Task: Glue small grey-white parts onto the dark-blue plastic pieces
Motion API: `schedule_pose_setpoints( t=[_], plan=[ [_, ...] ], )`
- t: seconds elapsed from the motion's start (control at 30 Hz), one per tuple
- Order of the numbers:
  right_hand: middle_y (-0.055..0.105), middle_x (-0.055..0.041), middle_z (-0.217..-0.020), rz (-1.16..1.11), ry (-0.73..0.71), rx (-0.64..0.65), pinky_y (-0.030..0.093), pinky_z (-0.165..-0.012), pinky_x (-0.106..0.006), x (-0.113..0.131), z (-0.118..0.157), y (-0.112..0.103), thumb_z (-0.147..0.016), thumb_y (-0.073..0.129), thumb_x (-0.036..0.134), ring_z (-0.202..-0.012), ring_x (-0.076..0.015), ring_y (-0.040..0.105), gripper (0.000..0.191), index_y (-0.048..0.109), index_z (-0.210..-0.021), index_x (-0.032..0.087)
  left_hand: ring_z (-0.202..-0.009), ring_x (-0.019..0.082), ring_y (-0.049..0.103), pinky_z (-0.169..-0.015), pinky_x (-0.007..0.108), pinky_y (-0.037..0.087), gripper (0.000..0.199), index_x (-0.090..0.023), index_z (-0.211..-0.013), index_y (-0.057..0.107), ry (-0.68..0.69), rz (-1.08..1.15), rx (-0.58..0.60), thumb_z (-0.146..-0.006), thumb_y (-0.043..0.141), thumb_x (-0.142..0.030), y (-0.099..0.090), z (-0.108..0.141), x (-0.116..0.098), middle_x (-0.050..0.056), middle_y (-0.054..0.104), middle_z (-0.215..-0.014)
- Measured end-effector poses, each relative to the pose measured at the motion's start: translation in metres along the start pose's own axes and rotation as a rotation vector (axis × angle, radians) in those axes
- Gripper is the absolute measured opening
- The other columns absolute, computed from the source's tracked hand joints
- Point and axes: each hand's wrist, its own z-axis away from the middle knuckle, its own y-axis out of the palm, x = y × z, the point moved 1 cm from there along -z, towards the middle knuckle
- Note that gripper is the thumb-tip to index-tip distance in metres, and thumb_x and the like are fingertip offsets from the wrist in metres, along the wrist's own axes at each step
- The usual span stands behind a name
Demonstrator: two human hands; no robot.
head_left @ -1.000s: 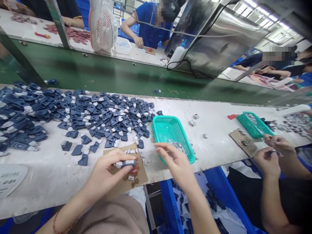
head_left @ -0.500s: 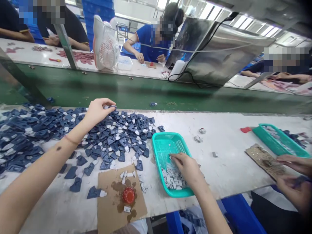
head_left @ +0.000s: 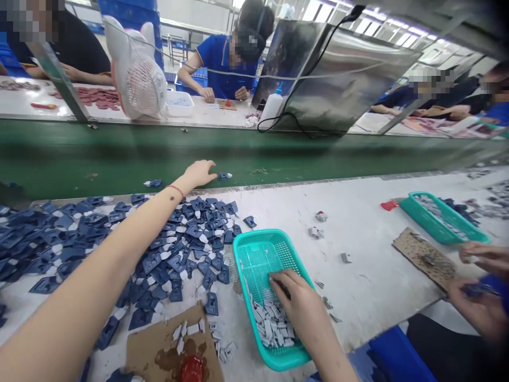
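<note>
My left hand (head_left: 201,172) is stretched over the green belt (head_left: 119,159), empty, with thumb and fingers apart. Just beyond its fingertips lies a dark blue flat piece with a white tab (head_left: 224,176). A similar blue piece (head_left: 153,183) rests on the belt further left. Under my left forearm spreads a heap of such blue pieces (head_left: 191,228). Inside the teal basket (head_left: 286,366), my right hand (head_left: 296,297) has its fingers drawn together above small light grey pieces (head_left: 272,323); whatever they hold is hidden.
Cardboard (head_left: 139,350) with a red cap (head_left: 192,369) and grey pieces lies at the front edge. A co-worker's hands (head_left: 477,281) are at the right, near another teal basket (head_left: 445,225). Across the belt, a co-worker in blue (head_left: 226,63) sits near a white bottle (head_left: 272,106).
My left hand has let go of a blue piece, which now lies on the belt, and has moved right toward another. My right hand stays in the basket. The view has shifted right.
</note>
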Motion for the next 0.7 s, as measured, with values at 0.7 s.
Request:
schedule_pose_setpoints(
  t=[0.7],
  plan=[
    [0.070, -0.0042, -0.089, -0.590, -0.048, 0.005, 0.054, -0.073, -0.029, 0.109, 0.045, -0.006, -0.087, 0.064, 0.024, -0.082, -0.0183, 0.067, 0.008, 0.071, -0.089, 0.023, -0.067, 0.016, 0.070, -0.053, 0.022, 0.054, 0.046, -0.015, -0.109, 0.067, -0.300, 1.038, -0.189, -0.066, 0.080, -0.022, -0.057, 0.265, -0.019, 0.011, 0.064, -0.114]
  ],
)
